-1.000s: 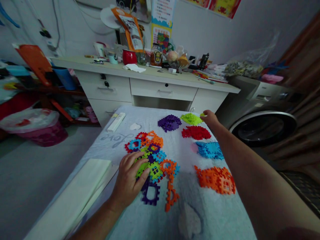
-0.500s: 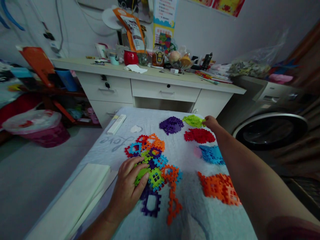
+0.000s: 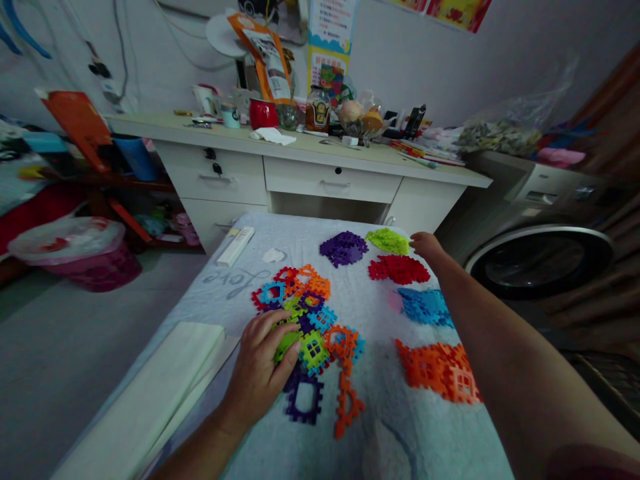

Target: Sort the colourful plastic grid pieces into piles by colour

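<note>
Head view: right fingers have apparently let go beside green pile.

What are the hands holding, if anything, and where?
I can't tell: the left hand partly covers green pieces, and the right hand is beside the green pile.

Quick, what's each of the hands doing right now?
Left hand: open, spread over the mixed pile of interlocking plastic pieces.
Right hand: beside the lime-green pile; whether it holds a piece cannot be told.
</note>
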A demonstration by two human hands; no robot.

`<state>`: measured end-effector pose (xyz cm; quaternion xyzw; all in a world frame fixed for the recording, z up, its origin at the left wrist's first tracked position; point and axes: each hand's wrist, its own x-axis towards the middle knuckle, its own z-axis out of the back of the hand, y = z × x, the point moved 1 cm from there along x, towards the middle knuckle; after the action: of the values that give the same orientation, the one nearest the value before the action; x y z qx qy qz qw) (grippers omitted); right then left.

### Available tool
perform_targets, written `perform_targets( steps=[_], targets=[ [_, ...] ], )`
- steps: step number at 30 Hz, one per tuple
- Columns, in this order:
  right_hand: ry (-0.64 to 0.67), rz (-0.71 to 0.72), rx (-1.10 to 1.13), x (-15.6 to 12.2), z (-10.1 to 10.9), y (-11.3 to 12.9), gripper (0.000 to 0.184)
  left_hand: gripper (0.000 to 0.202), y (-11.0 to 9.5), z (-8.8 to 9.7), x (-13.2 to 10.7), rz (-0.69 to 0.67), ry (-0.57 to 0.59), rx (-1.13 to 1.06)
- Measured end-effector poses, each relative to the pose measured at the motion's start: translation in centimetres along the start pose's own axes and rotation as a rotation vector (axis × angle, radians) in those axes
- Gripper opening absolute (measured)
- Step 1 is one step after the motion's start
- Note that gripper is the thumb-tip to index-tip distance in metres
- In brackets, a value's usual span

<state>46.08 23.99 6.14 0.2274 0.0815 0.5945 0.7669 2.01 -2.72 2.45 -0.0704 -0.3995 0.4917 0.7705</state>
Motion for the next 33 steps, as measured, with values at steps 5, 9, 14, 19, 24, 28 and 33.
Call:
perform_targets(
  steps=[5, 9, 14, 19, 24, 28, 33],
  targets=[
    [-0.016, 0.03, 0.133, -2.9, 2.1, 3.7, 0.033, 0.02, -0.2, -0.2, 0.0, 0.016, 0.017, 0.016],
    [0.099, 0.234, 0.199, -7.6, 3.0, 8.4, 0.025, 0.021, -0.2, -0.3, -0.1, 0.019, 0.043, 0.025],
    [0.492, 0.633, 0.209, -16.6, 2.0, 12.9, 0.021, 0.019, -0.2, -0.4, -0.1, 0.017, 0.069, 0.052],
    [0.667, 0.787, 0.024, -24.5, 0.4, 14.5, 0.027, 0.018, -0.2, -0.4, -0.2, 0.024, 0.068, 0.055],
    [0.569, 0.8, -0.051, -28.1, -0.5, 14.7, 0.038, 0.017, -0.5, -0.2, 0.0, 0.037, 0.076, 0.049],
    [0.535, 0.743, -0.017, -29.2, -0.7, 14.5, 0.022, 0.017, -0.5, -0.1, 0.1, 0.038, 0.081, 0.048],
    [0.444, 0.711, 0.127, -29.8, 0.5, 13.3, 0.017, 0.018, 0.0, -0.4, -0.1, 0.031, 0.081, 0.051]
  ],
)
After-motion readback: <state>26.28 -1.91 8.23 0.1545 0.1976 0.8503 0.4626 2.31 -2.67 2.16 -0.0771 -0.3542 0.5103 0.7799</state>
